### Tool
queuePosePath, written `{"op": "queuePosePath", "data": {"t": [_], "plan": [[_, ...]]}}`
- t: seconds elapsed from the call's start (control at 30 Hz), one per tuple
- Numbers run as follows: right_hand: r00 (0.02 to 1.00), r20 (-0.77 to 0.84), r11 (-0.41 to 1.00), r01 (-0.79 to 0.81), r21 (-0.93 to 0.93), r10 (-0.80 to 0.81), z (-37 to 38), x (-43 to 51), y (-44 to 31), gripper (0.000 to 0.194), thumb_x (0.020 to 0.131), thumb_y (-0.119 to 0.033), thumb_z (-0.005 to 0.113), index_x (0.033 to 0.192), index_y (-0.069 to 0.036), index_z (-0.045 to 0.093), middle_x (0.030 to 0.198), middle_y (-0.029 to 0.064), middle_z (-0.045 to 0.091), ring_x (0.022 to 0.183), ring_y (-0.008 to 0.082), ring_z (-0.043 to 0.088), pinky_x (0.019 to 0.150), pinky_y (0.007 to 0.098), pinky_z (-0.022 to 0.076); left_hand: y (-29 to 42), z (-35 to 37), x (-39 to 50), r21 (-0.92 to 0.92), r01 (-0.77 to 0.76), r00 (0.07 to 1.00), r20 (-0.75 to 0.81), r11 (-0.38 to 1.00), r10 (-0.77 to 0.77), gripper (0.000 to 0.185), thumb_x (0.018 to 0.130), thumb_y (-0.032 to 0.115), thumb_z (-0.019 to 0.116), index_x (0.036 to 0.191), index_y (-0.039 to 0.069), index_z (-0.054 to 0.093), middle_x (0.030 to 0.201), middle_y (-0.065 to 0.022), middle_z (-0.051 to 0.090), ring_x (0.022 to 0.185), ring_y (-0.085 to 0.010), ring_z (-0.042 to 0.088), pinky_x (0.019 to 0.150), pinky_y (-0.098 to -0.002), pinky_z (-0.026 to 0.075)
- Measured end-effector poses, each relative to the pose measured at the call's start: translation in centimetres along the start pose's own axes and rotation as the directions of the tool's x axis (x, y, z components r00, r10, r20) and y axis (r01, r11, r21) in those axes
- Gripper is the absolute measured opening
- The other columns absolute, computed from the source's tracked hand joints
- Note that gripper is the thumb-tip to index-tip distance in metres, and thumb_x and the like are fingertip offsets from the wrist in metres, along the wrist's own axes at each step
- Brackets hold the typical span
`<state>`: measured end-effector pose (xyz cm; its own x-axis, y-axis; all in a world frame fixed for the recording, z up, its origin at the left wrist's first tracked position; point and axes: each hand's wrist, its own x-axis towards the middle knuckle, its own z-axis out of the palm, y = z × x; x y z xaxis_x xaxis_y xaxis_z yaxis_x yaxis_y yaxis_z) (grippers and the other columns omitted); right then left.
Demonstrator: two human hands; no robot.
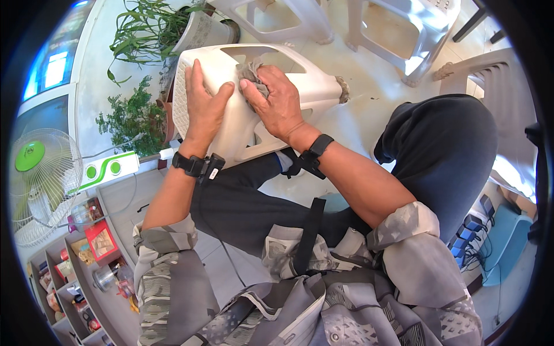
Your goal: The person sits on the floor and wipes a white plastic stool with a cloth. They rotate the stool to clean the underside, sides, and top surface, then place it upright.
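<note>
A white plastic stool (311,86) lies on its side before me, its patterned seat turned to the left and its legs pointing right. Cloth-like wrapping covers the end of one leg. My left hand (205,106) rests on the stool near the seat's edge, thumb and fingers spread. In my right hand (279,99) is a crumpled grey cloth (251,73), pressed against the stool's side by the opening between the legs. Both wrists wear black straps with small devices.
More plastic stools (385,30) stand beyond. Potted plants (130,112) and a standing fan (45,186) are at the left, above a compartmented shelf (65,268) of small goods. A blue bin (504,246) and cabled devices lie at the right.
</note>
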<state>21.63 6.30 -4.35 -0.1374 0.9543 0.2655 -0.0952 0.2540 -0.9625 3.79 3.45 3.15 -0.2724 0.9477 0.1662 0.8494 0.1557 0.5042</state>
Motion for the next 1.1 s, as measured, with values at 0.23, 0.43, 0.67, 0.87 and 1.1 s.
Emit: {"op": "queuePosePath", "data": {"t": [0.23, 0.43, 0.67, 0.87, 1.1], "plan": [[0.999, -0.035, 0.993, -0.024, -0.119, 0.02, 0.8, -0.7, 6.4, 0.04, 0.101, -0.04, 0.071, 0.115, -0.002, 0.071, 0.122, 0.0205, 0.07, 0.116, 0.0418, 0.065, 0.102, 0.0472, 0.0533, -2.2, -3.5, -0.8, -0.201, 0.123, 0.992, 0.015, 0.972, -0.123, 0.1, 0.092, 0.032, 0.077, 0.168, -0.009, 0.028, 0.173, -0.0282, 0.032, 0.161, -0.0353, 0.033, 0.131, -0.0412, 0.028], [0.989, -0.112, 0.946, -0.128, -0.296, 0.099, 0.2, -0.5, 13.7, 0.046, 0.104, -0.043, 0.067, 0.121, 0.0, 0.07, 0.121, 0.0237, 0.07, 0.116, 0.046, 0.065, 0.102, 0.0496, 0.0514, -4.5, -5.7, -2.2, -0.301, 0.205, 0.976, -0.01, 0.931, -0.219, 0.095, 0.094, 0.025, 0.074, 0.17, -0.007, 0.026, 0.172, -0.0247, 0.034, 0.154, -0.0314, 0.042, 0.126, -0.0388, 0.036], [0.984, -0.155, 0.843, -0.159, -0.514, 0.091, -2.2, 1.9, 19.8, 0.042, 0.103, -0.039, 0.067, 0.11, 0.002, 0.067, 0.115, 0.0236, 0.069, 0.113, 0.0472, 0.061, 0.103, 0.0556, 0.0478, -6.1, -8.0, -4.5, -0.447, 0.261, 0.956, -0.006, 0.856, -0.295, 0.095, 0.096, 0.023, 0.07, 0.173, -0.002, 0.021, 0.171, -0.022, 0.035, 0.15, -0.0277, 0.045, 0.123, -0.0377, 0.04], [0.936, -0.268, 0.877, -0.319, -0.36, 0.23, -1.9, 1.6, 20.2, 0.036, 0.107, -0.033, 0.063, 0.109, 0.003, 0.064, 0.115, 0.0272, 0.068, 0.114, 0.0521, 0.058, 0.11, 0.0583, 0.0429, -6.7, -8.4, -5.7, -0.483, 0.257, 0.952, -0.02, 0.837, -0.304, 0.093, 0.097, 0.023, 0.068, 0.174, -0.001, 0.021, 0.172, -0.0215, 0.034, 0.149, -0.0276, 0.045, 0.123, -0.0376, 0.039], [0.937, -0.234, 0.948, -0.292, -0.125, 0.258, 4.1, -2.7, 12.4, 0.035, 0.112, -0.029, 0.056, 0.122, 0.005, 0.06, 0.136, 0.0332, 0.059, 0.138, 0.0546, 0.048, 0.129, 0.0546, 0.0312, -8.6, -8.4, -6.2, -0.46, 0.227, 0.957, -0.057, 0.859, -0.284, 0.092, 0.098, 0.021, 0.066, 0.173, -0.002, 0.019, 0.174, -0.0199, 0.032, 0.154, -0.028, 0.04, 0.127, -0.0385, 0.032]]}}
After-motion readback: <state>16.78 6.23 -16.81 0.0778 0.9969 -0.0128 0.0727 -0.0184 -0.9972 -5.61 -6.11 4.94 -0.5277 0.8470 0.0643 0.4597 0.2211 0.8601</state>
